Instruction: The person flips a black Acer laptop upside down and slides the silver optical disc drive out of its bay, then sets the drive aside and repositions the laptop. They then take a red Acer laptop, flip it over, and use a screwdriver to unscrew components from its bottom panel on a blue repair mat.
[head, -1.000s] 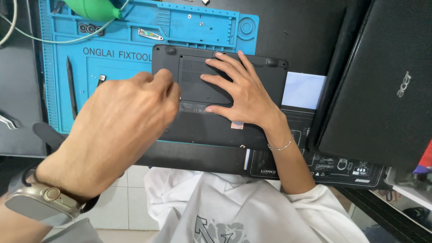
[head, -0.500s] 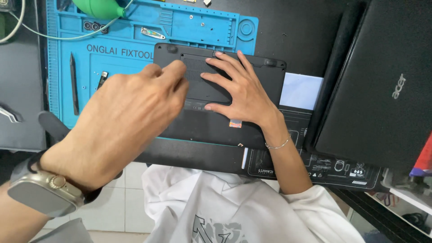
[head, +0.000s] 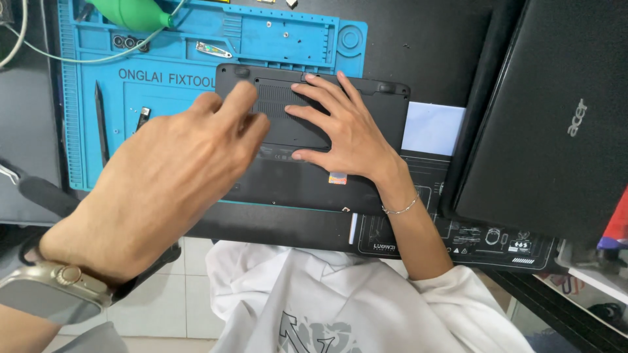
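Note:
A small black laptop [head: 294, 189] lies upside down on the bench, its vented bottom cover facing up. My right hand [head: 347, 137] rests flat on the middle of that cover with fingers spread, holding nothing. My left hand [head: 170, 176], with a watch [head: 59, 294] on the wrist, hovers over the laptop's left part. Its fingers are bunched together near the vent grille. The back of the hand hides the fingertips, so anything pinched between them is out of sight.
A blue repair mat [head: 288, 39] lies under the laptop's far left, with a black spudger [head: 100, 121], tweezers [head: 212, 50], loose screws and a green air blower [head: 131, 13]. A larger closed black laptop [head: 556, 131] sits at right. A pale blue sheet [head: 432, 127] lies between them.
My left hand has shifted a little to the right, further over the laptop's vent area. My right hand has stayed flat on the cover.

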